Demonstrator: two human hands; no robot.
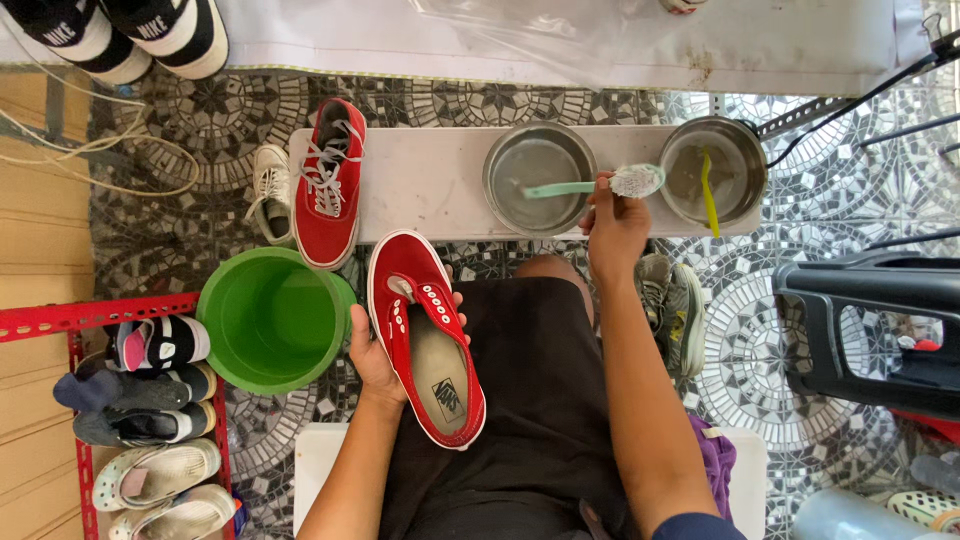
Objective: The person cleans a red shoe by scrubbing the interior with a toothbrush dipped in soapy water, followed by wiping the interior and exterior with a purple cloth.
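Head view, left to right.

Rack (60, 318), red, far left: several pairs of shoes stacked on it. Green bucket (272, 318) stands just right of it on the tiled floor; interior looks empty from here.

Low white bench (430, 180) ahead of the knees. On its left end: second red shoe (328, 185), laced, toe toward the person, overhanging the near edge. A white shoe (268, 190) lies on the floor beside it.

Left hand (375, 355): closed around the red shoe (425, 335) from beneath, fingertips wrapping the far side at mid-length. Shoe is unlaced, opening up, held over the left thigh, just right of the bucket.

Left bowl (540, 175), steel, on the bench; whether it holds water I cannot tell.

Right hand (615, 225): fist closed on the brush (636, 181), pale green handle crossing the left bowl, bristle head between the two bowls and looking wet.

Right bowl (712, 170): cloudy liquid, a yellow toothbrush (708, 190) resting inside.

Judgement, step in hand: loading the brush before scrubbing. Good practice would be to shake off excess over a bowl, keep the shoe tilted toe-down toward the bucket so runoff misses the lap, and keep the left palm firmly under the sole so brushing pressure does not twist it.
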